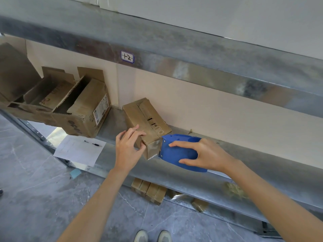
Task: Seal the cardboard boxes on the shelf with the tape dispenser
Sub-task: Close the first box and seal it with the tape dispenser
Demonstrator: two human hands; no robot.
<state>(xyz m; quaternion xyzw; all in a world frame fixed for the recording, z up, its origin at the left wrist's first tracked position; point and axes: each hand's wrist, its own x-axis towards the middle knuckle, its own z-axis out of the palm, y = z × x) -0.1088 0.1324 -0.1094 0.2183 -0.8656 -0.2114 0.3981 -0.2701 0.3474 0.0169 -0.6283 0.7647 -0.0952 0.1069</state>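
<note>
Shelf [111, 124] of grey metal carries the small cardboard box [145, 117] at centre, its near end at the front edge, probably so tape can fold over that end. At 3 o'clock the blue tape dispenser [176, 152] meets that end, held in the right grip [206, 154] with fingers spread across its side. The left grip [127, 147] clasps the box's 9 o'clock corner, seemingly to steady it, forearm straight.

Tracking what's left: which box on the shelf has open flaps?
The large box at the left, flaps standing up; the small box the left hand grips is closed.
</note>
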